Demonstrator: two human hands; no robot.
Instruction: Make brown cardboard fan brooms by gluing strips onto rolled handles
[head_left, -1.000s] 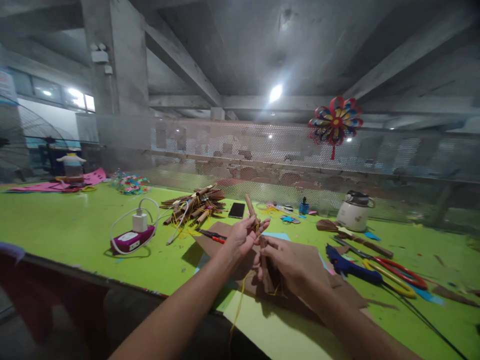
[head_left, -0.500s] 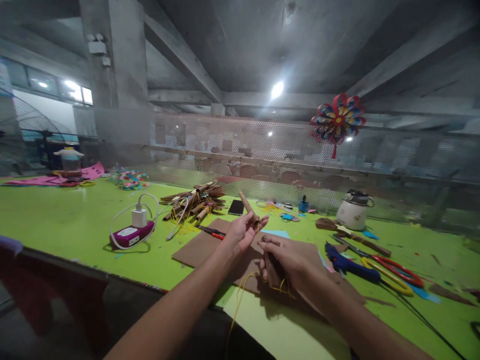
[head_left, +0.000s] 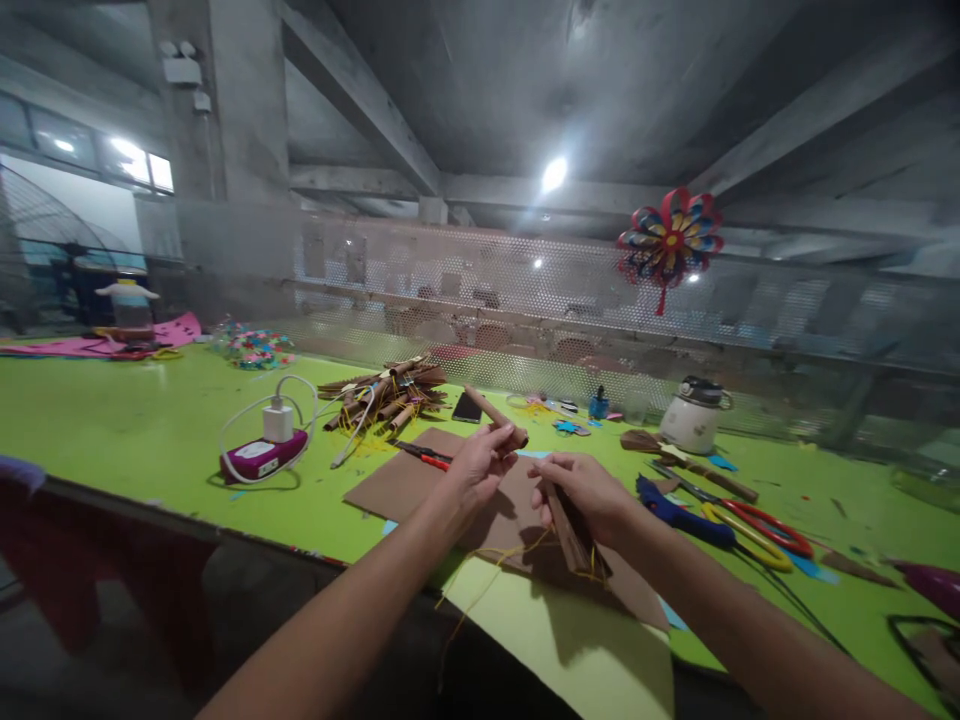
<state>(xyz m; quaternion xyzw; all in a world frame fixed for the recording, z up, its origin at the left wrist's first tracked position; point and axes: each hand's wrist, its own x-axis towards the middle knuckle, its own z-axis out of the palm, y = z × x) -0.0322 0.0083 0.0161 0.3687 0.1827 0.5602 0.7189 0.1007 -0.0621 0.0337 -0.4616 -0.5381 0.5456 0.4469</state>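
We pinch a paper tube (head_left: 491,411) in our left hand (head_left: 480,466), angled ahead of that grip; our right hand (head_left: 589,495) pinches folded paper (head_left: 570,532) jutting back toward us. Both look light, crushable, best held gently near one end.

1. My left hand (head_left: 484,465) pinches a brown tube (head_left: 493,414), its far end pointing between ten and eleven o'clock
2. My right hand (head_left: 587,492) grips a folded brown piece (head_left: 568,533), lower end toward five; yellow thread (head_left: 491,556) trails toward eight
3. Beneath my hands, a brown sheet (head_left: 397,478) lies on the green table (head_left: 180,420)
4. Ten o'clock from them: a pile of tubes (head_left: 394,396)
5. Nine: a purple power strip (head_left: 259,457)
6. Three: a blue glue gun (head_left: 679,514) beside scissors (head_left: 769,530)
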